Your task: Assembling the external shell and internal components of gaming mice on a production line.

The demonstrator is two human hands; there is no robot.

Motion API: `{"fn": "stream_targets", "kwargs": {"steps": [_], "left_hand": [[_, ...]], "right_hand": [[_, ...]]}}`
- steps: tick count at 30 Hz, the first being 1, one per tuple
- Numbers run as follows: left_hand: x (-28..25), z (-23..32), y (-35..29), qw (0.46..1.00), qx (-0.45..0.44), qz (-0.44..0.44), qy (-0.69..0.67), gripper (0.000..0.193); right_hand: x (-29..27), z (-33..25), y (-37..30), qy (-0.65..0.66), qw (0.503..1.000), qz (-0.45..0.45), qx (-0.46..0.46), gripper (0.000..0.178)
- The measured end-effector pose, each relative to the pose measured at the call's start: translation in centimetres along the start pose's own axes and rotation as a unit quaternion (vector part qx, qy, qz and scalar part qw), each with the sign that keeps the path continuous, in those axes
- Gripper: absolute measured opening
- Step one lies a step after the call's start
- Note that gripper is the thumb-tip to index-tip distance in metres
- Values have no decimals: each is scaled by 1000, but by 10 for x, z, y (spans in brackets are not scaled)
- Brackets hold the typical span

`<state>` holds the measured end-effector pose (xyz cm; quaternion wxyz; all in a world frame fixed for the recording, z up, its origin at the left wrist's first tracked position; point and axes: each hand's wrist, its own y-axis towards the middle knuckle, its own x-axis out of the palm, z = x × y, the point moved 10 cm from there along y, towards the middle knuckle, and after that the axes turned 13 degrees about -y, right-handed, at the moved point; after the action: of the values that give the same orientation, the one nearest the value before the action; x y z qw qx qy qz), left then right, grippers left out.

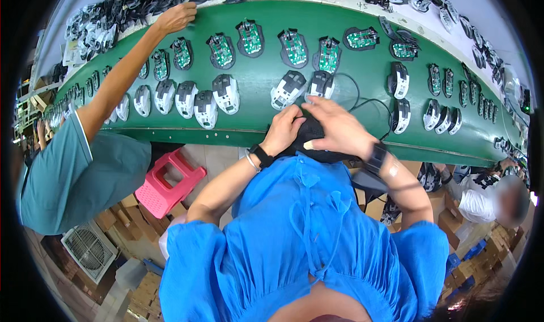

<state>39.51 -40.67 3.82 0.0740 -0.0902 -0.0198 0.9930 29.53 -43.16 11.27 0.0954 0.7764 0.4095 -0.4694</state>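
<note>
My left hand is at the table's near edge, its fingers drawn together over a dark thing; whatever is pinched there is hidden. Beside it my right hand has its fingers stretched out and its thumb apart, over the right side of the same dark thing. The dark thing looks black and soft, mostly covered by my hands. Just beyond my fingertips lie two white-and-black mouse shells, one on the left and one on the right. A black cable curves over the table to my right.
The green table carries rows of mouse shells and mouse bases with green circuit boards. At left, a co-worker's arm reaches across to a heap of black parts. A pink stool stands below; another person is at right.
</note>
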Motion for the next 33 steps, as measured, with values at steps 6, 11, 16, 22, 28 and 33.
{"fn": "stream_targets", "kwargs": {"steps": [6,11,16,22,28,33], "left_hand": [[-51,24,-16,1000,8,3,18,17],[-30,28,-31,978,22,-161,128,39],[-29,19,-22,996,7,-87,9,15],[-36,35,-24,995,20,-91,43,14],[-22,45,-15,982,87,-138,98,22],[-27,30,-21,988,40,-147,20,20]], "right_hand": [[11,17,-10,-227,973,-46,18,26],[27,1,-21,-142,990,-3,-9,10],[26,7,-10,-150,986,-39,54,26],[34,-16,-11,-189,981,-46,-24,17],[56,43,3,304,940,-50,148,20],[57,-14,-2,-12,986,-137,94,38]]}}
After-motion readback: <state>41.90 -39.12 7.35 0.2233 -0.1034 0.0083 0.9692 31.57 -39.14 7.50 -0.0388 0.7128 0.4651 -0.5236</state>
